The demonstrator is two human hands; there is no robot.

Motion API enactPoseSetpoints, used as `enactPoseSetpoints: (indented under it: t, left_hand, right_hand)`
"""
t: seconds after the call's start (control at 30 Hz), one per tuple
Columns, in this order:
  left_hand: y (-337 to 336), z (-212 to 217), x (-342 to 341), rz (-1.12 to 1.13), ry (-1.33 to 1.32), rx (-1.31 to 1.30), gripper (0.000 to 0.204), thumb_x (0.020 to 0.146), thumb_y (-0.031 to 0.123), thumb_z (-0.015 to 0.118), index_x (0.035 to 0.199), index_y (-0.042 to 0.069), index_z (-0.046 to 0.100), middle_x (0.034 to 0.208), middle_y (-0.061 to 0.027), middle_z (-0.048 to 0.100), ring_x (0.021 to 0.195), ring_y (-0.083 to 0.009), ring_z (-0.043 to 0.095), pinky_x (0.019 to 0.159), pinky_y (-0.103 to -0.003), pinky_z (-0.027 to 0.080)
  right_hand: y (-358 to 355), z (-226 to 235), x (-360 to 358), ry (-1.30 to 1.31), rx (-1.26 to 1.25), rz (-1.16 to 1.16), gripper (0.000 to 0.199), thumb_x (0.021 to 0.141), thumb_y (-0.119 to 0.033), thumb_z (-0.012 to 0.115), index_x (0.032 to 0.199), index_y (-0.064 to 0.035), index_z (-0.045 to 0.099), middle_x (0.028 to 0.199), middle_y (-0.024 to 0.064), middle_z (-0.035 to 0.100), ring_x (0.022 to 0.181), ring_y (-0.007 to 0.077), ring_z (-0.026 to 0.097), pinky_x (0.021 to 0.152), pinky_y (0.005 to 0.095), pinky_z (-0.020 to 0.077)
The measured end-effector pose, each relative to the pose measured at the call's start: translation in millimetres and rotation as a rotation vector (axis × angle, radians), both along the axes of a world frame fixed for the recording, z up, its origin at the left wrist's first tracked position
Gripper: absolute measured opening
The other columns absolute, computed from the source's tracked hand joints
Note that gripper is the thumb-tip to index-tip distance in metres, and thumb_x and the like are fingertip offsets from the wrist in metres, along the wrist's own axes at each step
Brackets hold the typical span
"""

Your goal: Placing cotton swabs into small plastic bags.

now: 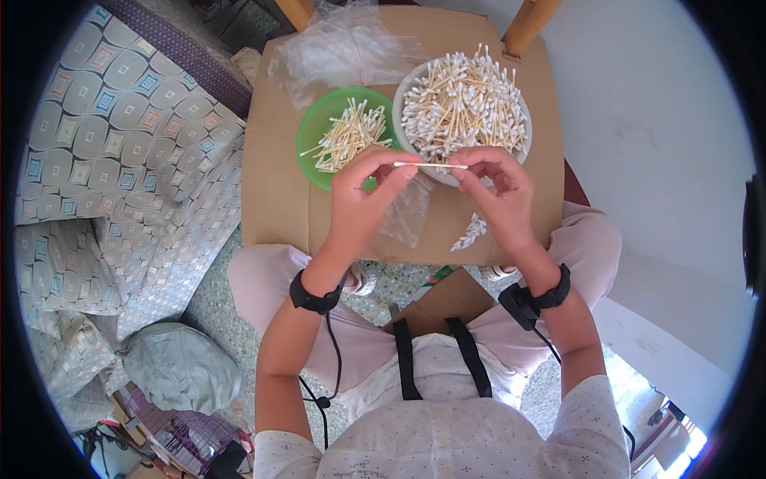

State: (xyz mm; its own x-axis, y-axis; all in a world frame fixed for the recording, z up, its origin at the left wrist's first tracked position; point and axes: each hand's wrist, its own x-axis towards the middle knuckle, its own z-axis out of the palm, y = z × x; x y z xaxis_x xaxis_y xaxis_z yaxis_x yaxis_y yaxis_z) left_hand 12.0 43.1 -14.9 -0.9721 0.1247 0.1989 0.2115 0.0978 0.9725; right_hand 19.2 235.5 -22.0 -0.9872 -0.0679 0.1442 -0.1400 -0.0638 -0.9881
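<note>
A single cotton swab (431,165) is stretched level between my two hands, its white tips at either end. My left hand (359,191) pinches the left tip between thumb and fingertips, and my right hand (503,185) pinches the right one. Behind my left hand sits a green bowl (309,136) partly filled with wooden-stick swabs (351,132). Beyond my right hand, a larger pale bowl (399,112) is heaped with many more swabs (467,104). Close to my right wrist lies a small pile of white cotton tips (471,231) on the cardboard.
Brown cardboard (275,184) covers the seat of a wooden-legged chair before me. Clear plastic bags (343,52) lie at its far left, and another clear bag (405,211) lies under my hands. Patterned fabric (144,128) drapes at left; a white wall (638,128) stands at right.
</note>
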Motion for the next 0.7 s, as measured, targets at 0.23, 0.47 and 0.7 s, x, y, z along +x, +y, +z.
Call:
enactPoseSetpoints:
  t: [0.23, 0.47, 0.7]
  left_hand:
    - [-5.9, -9.7, -3.0, 0.044, -0.171, 0.354, 0.011, 0.089, 0.011, 0.063, 0.095, 0.002, 0.063, 0.084, -0.0003, 0.060, 0.073, -0.0065, 0.052, 0.067, -0.021, 0.042]
    - [-13.1, -0.9, -13.8, 0.219, 0.137, -0.376, 0.011, 0.084, 0.012, 0.066, 0.088, 0.002, 0.063, 0.080, -0.0033, 0.060, 0.067, -0.0103, 0.054, 0.064, -0.023, 0.044]
    - [-9.9, -21.0, -14.4, 0.179, 0.232, -0.534, 0.011, 0.077, 0.014, 0.071, 0.086, 0.007, 0.068, 0.082, -0.0041, 0.059, 0.075, -0.0201, 0.054, 0.066, -0.032, 0.046]
  right_hand:
    - [-8.1, 4.2, 6.8, 0.106, 0.163, 0.123, 0.011, 0.082, 0.000, 0.066, 0.092, -0.0041, 0.066, 0.091, 0.0042, 0.067, 0.072, 0.0087, 0.060, 0.063, 0.0221, 0.0472]
    - [-19.1, -20.4, 39.6, -0.021, 0.531, 0.287, 0.018, 0.086, -0.021, 0.066, 0.096, -0.0063, 0.062, 0.083, 0.0109, 0.064, 0.064, 0.0176, 0.062, 0.059, 0.0289, 0.0493]
    - [-28.0, -51.8, 42.0, -0.131, 0.563, 0.065, 0.044, 0.081, -0.034, 0.071, 0.104, -0.0044, 0.048, 0.079, 0.0081, 0.059, 0.065, 0.0190, 0.059, 0.061, 0.0312, 0.0483]
